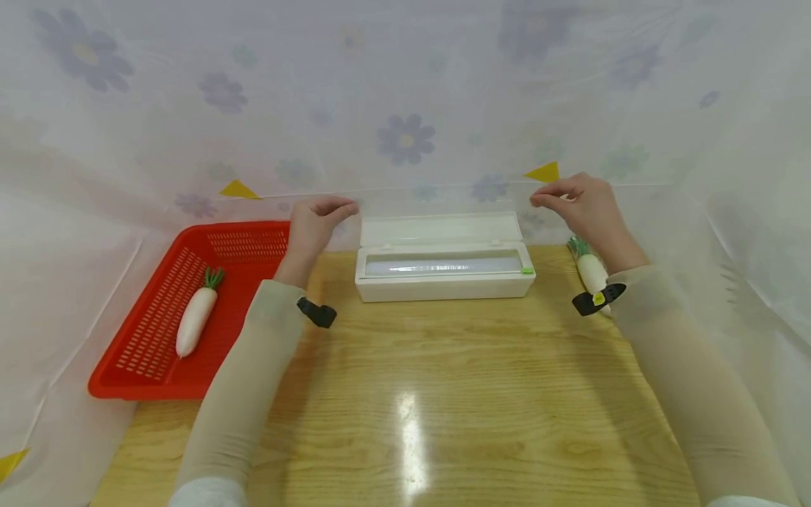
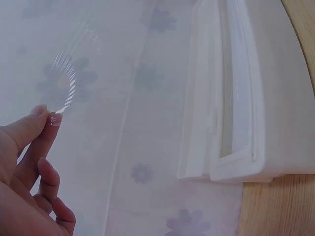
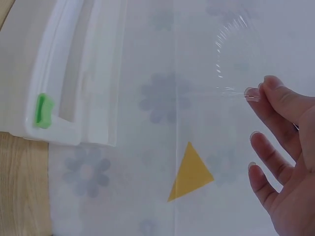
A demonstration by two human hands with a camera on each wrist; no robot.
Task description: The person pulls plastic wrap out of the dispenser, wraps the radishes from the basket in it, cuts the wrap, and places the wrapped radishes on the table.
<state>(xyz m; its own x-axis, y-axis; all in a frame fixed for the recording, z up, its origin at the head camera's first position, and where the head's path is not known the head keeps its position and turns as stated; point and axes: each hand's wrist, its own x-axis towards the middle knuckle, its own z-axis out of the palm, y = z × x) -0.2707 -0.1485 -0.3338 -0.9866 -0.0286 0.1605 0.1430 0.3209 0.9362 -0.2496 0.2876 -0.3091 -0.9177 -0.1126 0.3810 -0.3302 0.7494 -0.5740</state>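
Observation:
Between thumb and forefinger, my left hand (image 1: pixel 313 229) pinches one edge of clear cling film (image 2: pixel 72 89). My right hand (image 1: pixel 589 208) pinches the film on the other side, where creases glint near the fingertips in the right wrist view. Both hands are raised, one to each side of a white cling film dispenser (image 1: pixel 443 289) at the table's back. Its lid (image 1: pixel 440 229) stands up, and a film roll (image 1: pixel 443 266) shows inside. A green slide cutter (image 1: pixel 527 270) sits at the dispenser's right end. Most of the stretched film is too transparent to make out.
Left of the dispenser, a red plastic basket (image 1: pixel 110 389) contains a white radish (image 1: pixel 196 320) with green stems. Another white radish (image 1: pixel 592 273) lies at the table's right edge, partly behind my right wrist. A flowered white curtain (image 1: pixel 405 84) hangs behind the wooden table (image 1: pixel 475 394).

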